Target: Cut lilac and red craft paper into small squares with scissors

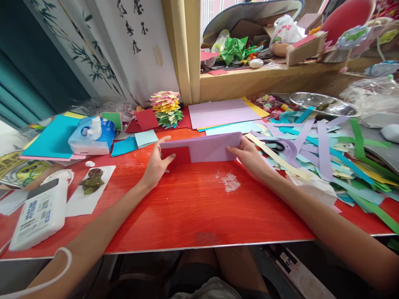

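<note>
A folded sheet of lilac paper stands on its long edge over the red table, held between my two hands. My left hand grips its left end, thumb in front and fingers behind. Under that thumb a small red paper piece lies flat against the lilac face. At the other end, my right hand pinches the lilac paper, thumb on the near side. Scattered white bits lie on the table just below the paper.
Many coloured paper strips and black-handled scissors cover the right side. Behind are lilac sheets and a stacked folded-paper piece. On the left sit a tissue pack, a white box and a paper with dried leaves.
</note>
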Motion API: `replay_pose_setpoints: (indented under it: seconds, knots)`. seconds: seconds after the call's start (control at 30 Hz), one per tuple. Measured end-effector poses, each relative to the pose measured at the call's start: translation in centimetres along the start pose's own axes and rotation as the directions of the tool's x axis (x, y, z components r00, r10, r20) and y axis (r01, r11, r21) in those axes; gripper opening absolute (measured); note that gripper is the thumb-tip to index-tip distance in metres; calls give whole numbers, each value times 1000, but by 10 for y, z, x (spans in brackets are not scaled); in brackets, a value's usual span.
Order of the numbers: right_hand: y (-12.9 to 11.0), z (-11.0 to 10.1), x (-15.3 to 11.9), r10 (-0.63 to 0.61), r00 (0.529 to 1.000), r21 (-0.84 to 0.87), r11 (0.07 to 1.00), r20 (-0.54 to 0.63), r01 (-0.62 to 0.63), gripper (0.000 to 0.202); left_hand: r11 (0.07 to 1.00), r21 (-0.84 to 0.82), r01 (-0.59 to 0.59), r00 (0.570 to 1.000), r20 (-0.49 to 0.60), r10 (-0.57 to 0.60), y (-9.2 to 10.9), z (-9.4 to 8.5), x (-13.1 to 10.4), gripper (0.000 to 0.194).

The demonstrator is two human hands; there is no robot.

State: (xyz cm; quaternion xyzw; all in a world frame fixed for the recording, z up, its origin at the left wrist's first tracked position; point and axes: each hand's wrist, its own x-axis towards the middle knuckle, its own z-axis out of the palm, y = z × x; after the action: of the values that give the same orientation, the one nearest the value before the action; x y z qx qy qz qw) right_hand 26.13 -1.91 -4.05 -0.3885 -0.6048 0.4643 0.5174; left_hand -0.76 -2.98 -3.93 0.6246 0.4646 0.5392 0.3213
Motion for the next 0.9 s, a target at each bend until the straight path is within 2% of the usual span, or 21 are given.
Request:
replay_pose_setpoints:
  seconds: [0.07, 0.1, 0.17, 0.23, 0.27, 0.33, 0.43, 0.5, 0.57, 0.67, 0.8, 0.9]
  knots:
    - [-2, -2, -1, -18, 1000, -18, 1000, -16, 18, 26, 997, -28, 70, 997, 25, -69, 1, -2, 0, 31]
    - [-3, -3, -1, -45, 998, -47, 998, -35, 43, 22, 997, -39, 65, 997, 45, -63, 3, -2, 0, 23]
    - [-6, -6, -2, -124, 987, -131, 985, -103, 110, 15, 998, -63, -31, 996, 80, 36, 9, -3, -1, 9]
    - [-9, -9, -2, -173, 968, -171, 975, -181, 143, 16, 988, -68, -138, 984, 107, 144, 14, -4, -1, 9]
    - [-11, -10, -2, -159, 966, -139, 981, -205, 132, 17, 984, -59, -170, 979, 108, 176, 15, -4, 0, 13]
    - [-13, -11, -1, -48, 981, 22, 998, -188, 53, 18, 981, -31, -193, 977, 84, 195, 15, -4, 0, 19]
    - [-15, -10, 2, 127, 991, 258, 960, -45, -111, 20, 981, -1, -195, 980, 26, 195, 12, -5, 1, 25]
    - [-16, -9, 2, 183, 983, 298, 937, 19, -180, 30, 978, 4, -207, 978, 2, 207, 11, -5, 1, 25]
    - [-16, -8, 2, 216, 975, 261, 940, 41, -219, 36, 979, -19, -204, 979, 14, 204, 12, -5, 1, 22]
    - [-10, -6, 0, 215, 975, 172, 960, 58, -222, 39, 988, -106, -116, 991, 49, 121, 13, -4, 1, 18]
    - [-2, -4, -2, 111, 992, 107, 987, 62, -117, 30, 956, -263, 127, 991, 65, -113, 9, -6, 6, 57]
    - [-1, -4, -1, 76, 996, 125, 989, 44, -81, 31, 920, -298, 254, 967, 104, -233, 3, -9, 10, 59]
